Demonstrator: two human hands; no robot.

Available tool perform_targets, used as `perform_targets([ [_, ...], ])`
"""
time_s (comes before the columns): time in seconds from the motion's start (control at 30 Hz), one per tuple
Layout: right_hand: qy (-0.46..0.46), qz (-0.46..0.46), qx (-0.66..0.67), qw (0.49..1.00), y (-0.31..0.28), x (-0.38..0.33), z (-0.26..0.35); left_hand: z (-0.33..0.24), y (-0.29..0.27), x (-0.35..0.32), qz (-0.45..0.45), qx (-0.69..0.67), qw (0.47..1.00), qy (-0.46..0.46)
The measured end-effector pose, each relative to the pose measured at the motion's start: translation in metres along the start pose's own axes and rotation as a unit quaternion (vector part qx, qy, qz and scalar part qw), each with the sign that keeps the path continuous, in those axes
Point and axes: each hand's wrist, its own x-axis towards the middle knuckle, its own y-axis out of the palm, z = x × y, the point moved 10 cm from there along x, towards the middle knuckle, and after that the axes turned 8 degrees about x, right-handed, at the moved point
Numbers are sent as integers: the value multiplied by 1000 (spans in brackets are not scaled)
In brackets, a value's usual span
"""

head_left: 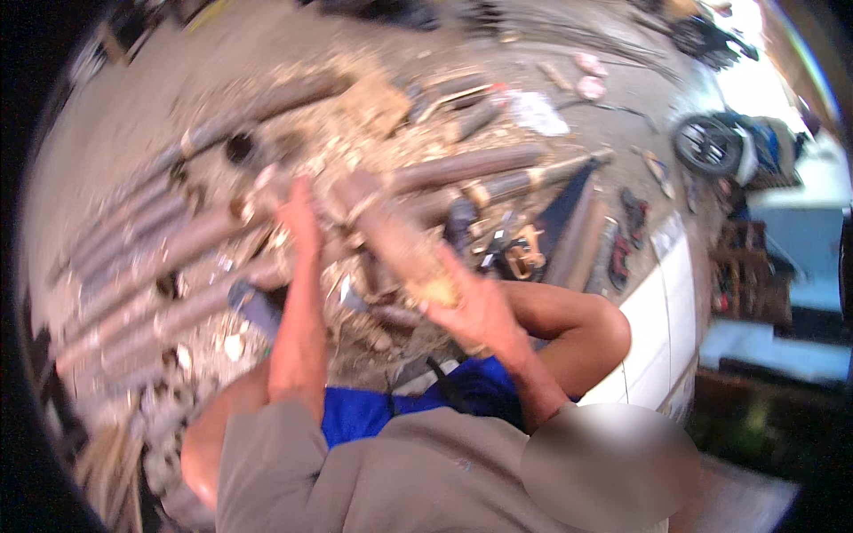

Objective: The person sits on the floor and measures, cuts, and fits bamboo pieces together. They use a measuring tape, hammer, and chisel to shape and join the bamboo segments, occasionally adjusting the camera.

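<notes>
In front of my right knee, my right hand (475,311) is closed round the near end of a thick brown bamboo piece (395,231). The piece slants away to the far left, and pale raw wood shows beside my fingers. My left hand (300,211) reaches forward over long brown bamboo poles (178,244) lying side by side. Motion smears its fingers, so I cannot make out whether they grip anything. Pale wood chips (293,89) are strewn about the poles. Several dark and orange-handled tools (524,253) lie right of the held piece.
My bent legs flank the work. A long dark tapered blade-like thing (569,200) lies ahead of my right knee, with red-and-black sandals (633,218) further right. White tiling (653,311) edges that side. A motorbike (711,147) stands at the far right, and a white bag (538,114) lies further back.
</notes>
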Motion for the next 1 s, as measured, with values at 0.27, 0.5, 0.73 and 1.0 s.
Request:
perform_targets([
  [0.27, -90, 177, -192, 961, 116, -34, -31, -38, -19, 38, 88, 359, 914, 169],
  [0.5, -145, 85, -179, 969, 118, -37, -21, -26, -5, 17, 184, 412, 866, 217],
  [0.73, -187, -299, 103, 930, -106, -152, 40, -164, -4, 29, 330, 480, 781, 225],
  [1.0, 25, -401, 240, 884, -79, -291, -145, -336, -32, -1, 288, 547, 692, 372],
])
